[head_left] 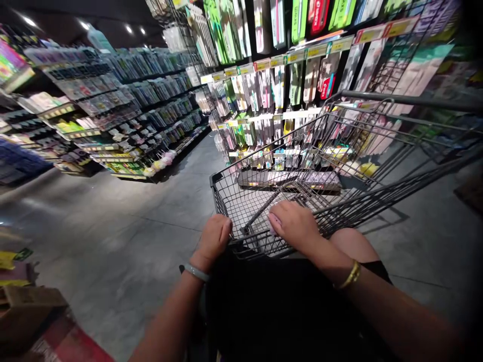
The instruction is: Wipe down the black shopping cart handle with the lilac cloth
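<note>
A dark wire shopping cart (212,180) stands tilted across the view in front of my body. At its near left corner my left hand (216,235) is closed on the rim, with a pale band on the wrist. My right hand (296,223) is curled over the cart's near side. A bit of something pale pink (275,221) shows under its fingers, too little to name. Through the wire, the cart's lower frame and the floor are visible. A gold bracelet (351,275) circles my right wrist.
Beyond the cart, a tall rack (277,60) holds several rows of hanging packages. Further left, long shelves (113,110) of goods line an aisle with a grey concrete floor (147,201). A cardboard box (33,304) stands at the lower left.
</note>
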{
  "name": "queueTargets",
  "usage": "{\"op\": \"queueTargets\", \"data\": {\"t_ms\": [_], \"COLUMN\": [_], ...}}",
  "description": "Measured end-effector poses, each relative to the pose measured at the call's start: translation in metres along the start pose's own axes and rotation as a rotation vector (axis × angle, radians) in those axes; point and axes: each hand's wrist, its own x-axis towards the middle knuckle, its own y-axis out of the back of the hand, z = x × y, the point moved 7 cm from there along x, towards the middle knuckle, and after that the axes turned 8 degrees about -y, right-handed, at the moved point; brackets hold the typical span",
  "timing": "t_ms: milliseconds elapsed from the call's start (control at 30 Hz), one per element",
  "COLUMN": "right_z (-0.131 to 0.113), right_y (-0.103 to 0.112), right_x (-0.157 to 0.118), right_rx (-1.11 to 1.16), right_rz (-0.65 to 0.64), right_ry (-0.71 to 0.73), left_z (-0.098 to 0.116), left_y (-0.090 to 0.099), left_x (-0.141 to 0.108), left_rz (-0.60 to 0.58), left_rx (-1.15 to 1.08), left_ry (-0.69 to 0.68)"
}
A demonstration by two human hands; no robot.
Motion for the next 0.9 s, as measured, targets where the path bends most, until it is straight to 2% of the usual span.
{"op": "queueTargets", "data": {"t_ms": [67,133,267,333,400,533,600,700,767,833,900], "right_z": [-0.004,-0.009,-0.019,-0.025,-0.034,-0.048,-0.037,0.002,0.031,0.052,0.052], "right_y": [-0.007,-0.014,-0.027,-0.030,-0.031,-0.029,-0.030,-0.024,-0.015,-0.009,-0.011], "right_x": [0.007,0.014,0.028,0.035,0.040,0.044,0.046,0.048,0.051,0.055,0.060], "right_rx": [-0.009,-0.020,-0.048,-0.060,-0.058,-0.038,-0.039,-0.055,-0.076,-0.112,-0.156], "right_rz": [-0.010,-0.031,-0.077,-0.096,-0.092,-0.041,-0.042,-0.020,0.015,0.043,0.029], "right_ry": [-0.011,-0.026,-0.072,-0.099,-0.072,0.098,0.141,0.114,0.018,-0.140,-0.267], "left_z": [-0.009,-0.006,0.031,0.045,0.047,0.022,0.003,-0.018,-0.025,-0.028,-0.026], "left_y": [0.008,0.017,0.023,0.012,-0.004,-0.027,-0.030,-0.027,-0.023,-0.021,-0.020], "left_x": [0.003,0.008,0.021,0.030,0.037,0.046,0.050,0.055,0.060,0.066,0.073], "left_rz": [-0.036,-0.034,0.092,0.143,0.150,0.057,0.000,-0.035,-0.033,-0.058,-0.095], "left_rx": [0.105,0.215,0.235,0.168,0.149,0.309,0.363,0.410,0.443,0.475,0.494], "left_ry": [0.043,0.068,0.099,0.145,0.213,0.264,0.272,0.305,0.335,0.367,0.386]}}
